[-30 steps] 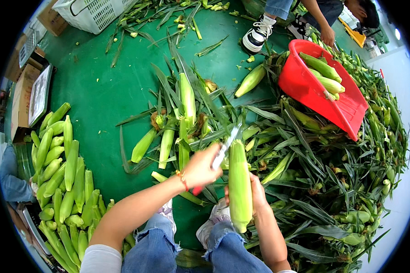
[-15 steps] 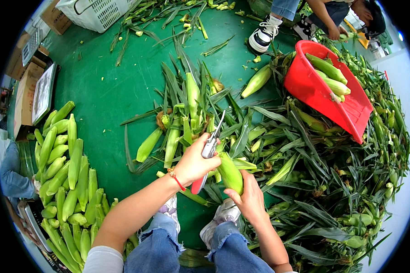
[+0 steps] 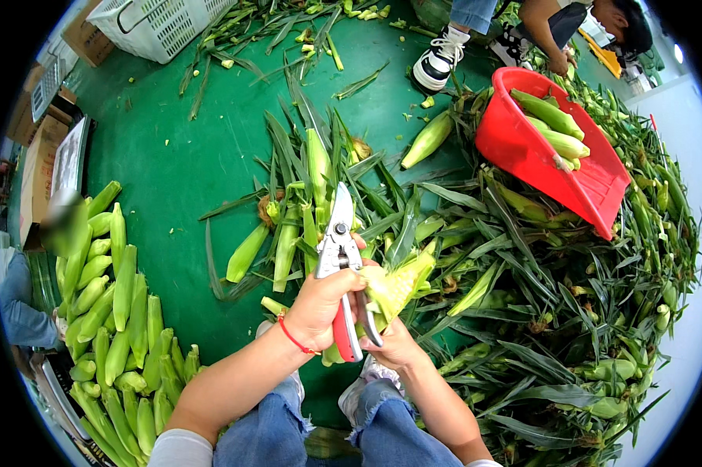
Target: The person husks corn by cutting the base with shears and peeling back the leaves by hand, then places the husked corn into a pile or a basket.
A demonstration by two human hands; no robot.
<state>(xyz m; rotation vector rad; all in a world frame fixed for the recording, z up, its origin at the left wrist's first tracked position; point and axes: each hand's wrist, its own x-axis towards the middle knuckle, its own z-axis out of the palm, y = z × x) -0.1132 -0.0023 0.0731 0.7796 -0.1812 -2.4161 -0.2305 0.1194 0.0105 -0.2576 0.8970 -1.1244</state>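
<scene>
My left hand is closed around a pair of pruning shears with red and grey handles, the blades pointing up and away from me. Its fingertips also reach the husk of an ear of corn. Pale, bumpy texture shows on that ear where the green husk is spread. My right hand grips the ear from below, its fingers partly hidden by the handles and husk. Just beyond my hands, cut stalks and leaves lie on the green floor with a few unpeeled ears.
Trimmed green ears are piled at left; a blurred shape shows above them. A leafy corn heap fills the right, bearing a red scoop with ears. A white basket stands far left. Another person crouches far right.
The shears have swung upright and closer to me. The ear has turned, and its husk is now spread with a pale surface showing. My right hand has moved left, beside the left.
</scene>
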